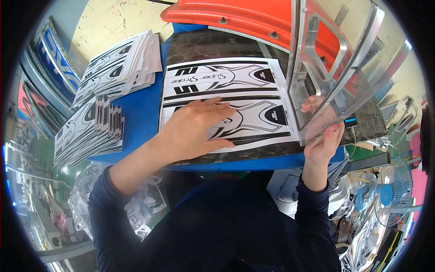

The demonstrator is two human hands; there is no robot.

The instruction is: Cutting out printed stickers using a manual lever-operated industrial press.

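A white printed sheet (283,136) with two black-and-grey panel designs lies flat on a dark, scuffed board (204,43). My left hand (195,124) rests palm down on the sheet's nearer design, its fingers stretched out. At the sheet's right edge, my right hand (324,143) grips the lower edge of a thick, clear plastic template (337,75) with cut-out openings. The template stands tilted up, away from the printed sheet. Its clear walls overlap, and some of my right fingers show blurred through them.
A blue table (140,122) carries the board. Two stacks of printed sheets, a farther stack (118,68) and a nearer stack (86,131), sit left. Behind is a red moulded panel (235,13). A small black device (350,121) with a cable and a blue fan (386,194) are at right.
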